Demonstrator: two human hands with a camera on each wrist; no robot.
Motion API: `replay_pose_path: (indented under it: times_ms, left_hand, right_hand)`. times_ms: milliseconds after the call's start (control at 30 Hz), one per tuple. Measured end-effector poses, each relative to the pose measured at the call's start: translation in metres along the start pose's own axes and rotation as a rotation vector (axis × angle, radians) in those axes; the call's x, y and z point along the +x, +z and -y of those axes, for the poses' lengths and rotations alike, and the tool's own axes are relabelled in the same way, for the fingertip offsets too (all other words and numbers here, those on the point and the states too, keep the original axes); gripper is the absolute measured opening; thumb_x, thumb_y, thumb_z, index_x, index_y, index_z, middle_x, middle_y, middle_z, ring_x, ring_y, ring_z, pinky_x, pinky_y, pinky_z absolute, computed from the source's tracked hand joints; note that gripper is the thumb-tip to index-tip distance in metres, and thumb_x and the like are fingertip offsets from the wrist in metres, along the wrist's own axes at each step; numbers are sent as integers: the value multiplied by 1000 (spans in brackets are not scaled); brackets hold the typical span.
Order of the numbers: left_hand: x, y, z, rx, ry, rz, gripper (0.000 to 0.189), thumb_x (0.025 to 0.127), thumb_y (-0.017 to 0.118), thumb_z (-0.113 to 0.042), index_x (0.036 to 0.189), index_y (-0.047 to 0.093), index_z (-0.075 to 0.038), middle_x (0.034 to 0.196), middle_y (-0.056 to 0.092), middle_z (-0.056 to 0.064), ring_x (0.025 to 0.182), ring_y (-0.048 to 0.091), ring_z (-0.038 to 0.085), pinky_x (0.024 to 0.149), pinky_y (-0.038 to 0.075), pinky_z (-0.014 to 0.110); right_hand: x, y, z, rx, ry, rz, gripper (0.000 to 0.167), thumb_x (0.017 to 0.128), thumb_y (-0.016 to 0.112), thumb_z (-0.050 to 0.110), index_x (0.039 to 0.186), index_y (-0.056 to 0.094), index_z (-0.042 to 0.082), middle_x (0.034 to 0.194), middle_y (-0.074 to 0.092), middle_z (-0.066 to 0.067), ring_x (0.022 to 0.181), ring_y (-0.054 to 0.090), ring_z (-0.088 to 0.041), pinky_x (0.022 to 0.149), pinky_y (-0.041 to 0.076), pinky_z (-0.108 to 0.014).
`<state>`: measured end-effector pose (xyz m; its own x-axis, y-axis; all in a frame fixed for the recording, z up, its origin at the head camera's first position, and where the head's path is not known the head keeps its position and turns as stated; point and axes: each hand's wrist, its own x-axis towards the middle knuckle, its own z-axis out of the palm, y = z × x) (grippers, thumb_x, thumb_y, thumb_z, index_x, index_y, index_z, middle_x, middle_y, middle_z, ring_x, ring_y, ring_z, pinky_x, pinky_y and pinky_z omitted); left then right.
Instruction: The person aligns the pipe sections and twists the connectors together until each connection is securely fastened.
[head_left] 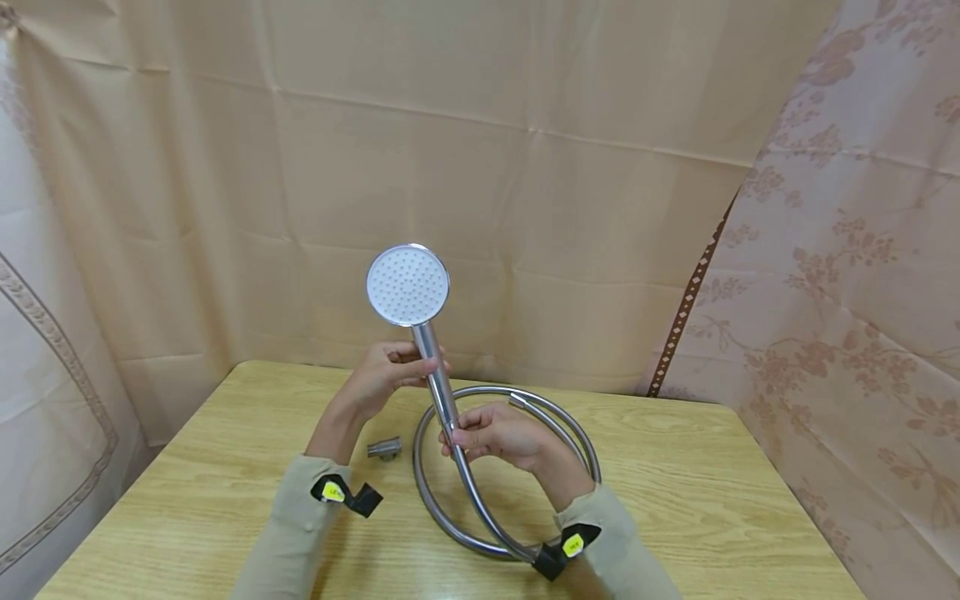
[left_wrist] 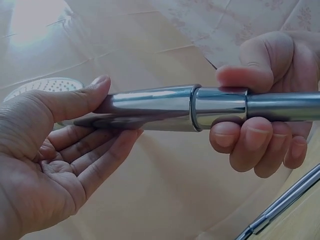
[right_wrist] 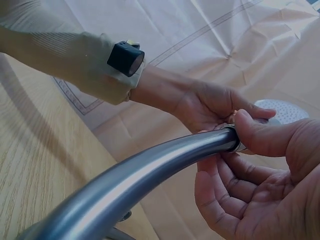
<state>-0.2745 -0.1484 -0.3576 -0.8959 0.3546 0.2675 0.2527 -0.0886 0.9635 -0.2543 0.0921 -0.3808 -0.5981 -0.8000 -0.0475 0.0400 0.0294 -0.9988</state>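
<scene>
A chrome shower head (head_left: 408, 285) with a round white nozzle face is held up above the table, tilted with its face toward me. My left hand (head_left: 386, 377) grips its handle (left_wrist: 155, 104) between thumb and fingers. Lower down, my right hand (head_left: 501, 435) pinches the smooth metal collar (left_wrist: 220, 106) where the shower hose (head_left: 472, 492) meets the handle. In the left wrist view a thin dark seam shows between handle and collar. From the collar the hose curves down and lies coiled on the table.
The hose's other end (head_left: 517, 401) lies on the coil behind my right hand. A small chrome bracket-like fitting (head_left: 385, 448) sits left of the coil on the wooden table (head_left: 675, 492). Beige cloth (head_left: 480, 167) hangs behind, with a floral curtain (head_left: 862, 292) at right.
</scene>
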Motion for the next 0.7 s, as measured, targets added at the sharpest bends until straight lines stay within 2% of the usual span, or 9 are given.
replay_pose_path:
  times_ms: [67,133,333,467,567,700]
  left_hand:
    - [0,-1,0,6,0,-6,20,97,67,-10,115,70,-1,107,78,11,95,73,17,89,60,40]
    - [-1,-2,0,21,0,-11,22,97,67,-10,116,69,1,105,78,9,94,73,17,88,60,40]
    - [-2,-3,-2,39,3,-24,26,95,68,-10,115,68,7,95,78,-3,92,73,17,86,61,42]
    - [-1,-2,-2,24,4,-29,22,95,69,-9,112,70,5,94,78,-3,90,74,17,84,62,42]
    - [-1,-2,-2,21,2,-27,21,95,69,-9,111,70,3,94,78,-3,90,74,17,84,62,41]
    - [0,-3,-3,24,-12,-25,19,95,69,-10,111,71,2,95,78,-3,91,73,17,85,61,42]
  right_hand:
    - [0,1,0,4,3,-7,33,101,59,4,116,56,-24,98,73,2,96,69,-13,82,58,-28]
    - [0,2,1,7,15,-19,33,101,59,5,118,56,-23,98,74,2,96,69,-13,83,58,-30]
    - [0,6,5,0,68,-76,40,100,61,5,126,52,-25,97,74,2,93,70,-13,84,59,-33]
    - [-1,8,7,2,86,-111,31,97,64,4,121,61,-17,95,75,2,91,71,-14,82,60,-35]
    - [-1,9,10,9,98,-130,19,96,66,4,113,68,-4,93,75,2,89,71,-14,80,61,-35]
    - [0,11,12,6,110,-146,20,95,67,4,113,67,-5,91,74,3,87,71,-14,78,61,-34]
